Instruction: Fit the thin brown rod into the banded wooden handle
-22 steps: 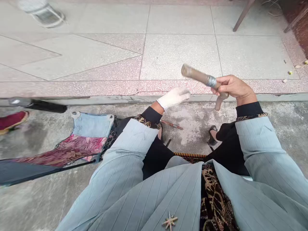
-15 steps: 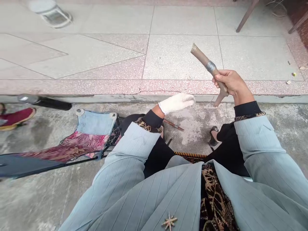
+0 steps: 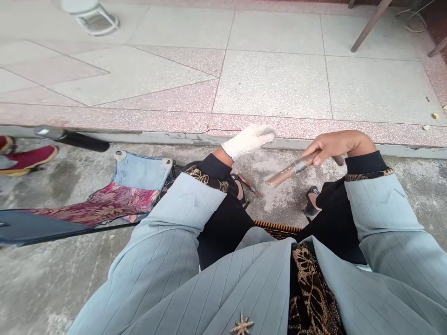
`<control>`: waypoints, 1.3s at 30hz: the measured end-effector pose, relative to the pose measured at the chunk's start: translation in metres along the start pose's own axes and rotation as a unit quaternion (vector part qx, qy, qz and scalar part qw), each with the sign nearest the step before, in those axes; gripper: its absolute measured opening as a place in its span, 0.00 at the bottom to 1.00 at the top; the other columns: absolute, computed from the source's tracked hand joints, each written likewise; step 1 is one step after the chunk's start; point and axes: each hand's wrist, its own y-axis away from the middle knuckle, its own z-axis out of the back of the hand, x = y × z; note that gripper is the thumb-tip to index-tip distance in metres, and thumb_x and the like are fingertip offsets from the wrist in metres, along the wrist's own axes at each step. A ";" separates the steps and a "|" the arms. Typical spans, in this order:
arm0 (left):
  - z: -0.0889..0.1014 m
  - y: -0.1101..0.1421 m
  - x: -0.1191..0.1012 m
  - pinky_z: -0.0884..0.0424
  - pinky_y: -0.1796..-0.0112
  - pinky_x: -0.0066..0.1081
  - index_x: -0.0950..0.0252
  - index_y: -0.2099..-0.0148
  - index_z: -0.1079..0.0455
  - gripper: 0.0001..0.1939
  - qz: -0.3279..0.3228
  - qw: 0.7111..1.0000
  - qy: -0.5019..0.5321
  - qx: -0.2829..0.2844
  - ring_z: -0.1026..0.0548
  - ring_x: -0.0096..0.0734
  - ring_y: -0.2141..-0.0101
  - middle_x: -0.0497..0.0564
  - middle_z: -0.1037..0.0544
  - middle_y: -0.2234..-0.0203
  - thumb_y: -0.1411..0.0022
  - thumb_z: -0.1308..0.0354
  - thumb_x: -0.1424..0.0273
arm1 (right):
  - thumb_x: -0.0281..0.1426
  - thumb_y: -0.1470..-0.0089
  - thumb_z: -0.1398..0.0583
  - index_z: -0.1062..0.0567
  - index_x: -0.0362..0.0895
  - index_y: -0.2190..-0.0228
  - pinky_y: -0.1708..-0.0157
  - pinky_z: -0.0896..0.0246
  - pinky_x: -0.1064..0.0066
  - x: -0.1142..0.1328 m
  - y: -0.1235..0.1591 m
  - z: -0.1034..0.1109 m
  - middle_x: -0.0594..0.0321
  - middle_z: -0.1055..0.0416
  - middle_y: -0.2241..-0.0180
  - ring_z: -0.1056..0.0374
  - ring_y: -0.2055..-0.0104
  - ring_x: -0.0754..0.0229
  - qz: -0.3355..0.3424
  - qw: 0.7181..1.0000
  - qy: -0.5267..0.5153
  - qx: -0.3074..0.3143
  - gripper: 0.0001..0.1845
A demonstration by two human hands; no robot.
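Observation:
My right hand [image 3: 337, 144], bare, grips a smooth brown forked stick [image 3: 281, 177] with silvery wire wound round its middle. The wire-bound length points left and down toward me; a short stub shows beyond my wrist side, and the rest is under my palm. My left hand [image 3: 249, 140] wears a white knitted glove, its fingers curled and pressed together. Whatever those fingers hold, if anything, is hidden. The two hands are apart, over the edge of the tiled step. On the concrete between my feet lies a thin reddish-brown stick [image 3: 248, 184].
To the left stand a folding chair [image 3: 143, 174] with patterned cloth and a black cylinder with a metallic end [image 3: 71, 138]. Another person's red shoe [image 3: 31, 159] is at the far left. A white stool [image 3: 98, 21] and wooden furniture legs [image 3: 370, 27] stand on the tiled step [image 3: 272, 83].
My right hand has turned over and lowered the forked stick, swinging its wire-bound end from up-left to down-left. My left hand has shifted slightly left and up, still curled.

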 end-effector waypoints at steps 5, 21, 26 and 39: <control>-0.026 -0.001 0.005 0.39 0.69 0.28 0.66 0.63 0.29 0.15 0.012 0.990 0.138 0.032 0.36 0.25 0.75 0.46 0.32 0.76 0.31 0.50 0.62 | 0.44 0.50 0.28 0.20 0.43 0.67 0.74 0.37 0.70 0.006 0.026 0.004 0.61 0.29 0.71 0.36 0.72 0.63 0.128 0.931 -0.273 -0.207 0.18; -0.030 0.027 -0.005 0.35 0.62 0.29 0.66 0.59 0.24 0.17 -0.039 0.997 0.004 0.066 0.29 0.29 0.69 0.47 0.24 0.70 0.32 0.49 0.60 | 0.46 0.49 0.30 0.14 0.46 0.58 0.60 0.32 0.61 -0.022 -0.008 -0.044 0.53 0.19 0.65 0.26 0.61 0.48 -0.113 0.988 0.095 -0.047 0.21; -0.028 0.025 0.010 0.33 0.60 0.30 0.67 0.60 0.24 0.16 0.022 0.999 -0.012 -0.025 0.28 0.30 0.67 0.48 0.23 0.69 0.33 0.50 0.63 | 0.51 0.58 0.25 0.14 0.48 0.60 0.67 0.31 0.67 -0.011 0.012 -0.052 0.64 0.21 0.71 0.28 0.69 0.57 0.012 0.998 -0.006 0.064 0.27; -0.060 0.029 -0.002 0.38 0.64 0.29 0.63 0.59 0.24 0.17 -0.082 0.980 -0.058 0.169 0.28 0.32 0.67 0.50 0.22 0.68 0.29 0.51 0.60 | 0.36 0.46 0.35 0.19 0.41 0.58 0.64 0.37 0.64 -0.030 -0.015 -0.046 0.53 0.24 0.66 0.30 0.65 0.53 -0.144 0.953 0.006 -0.266 0.15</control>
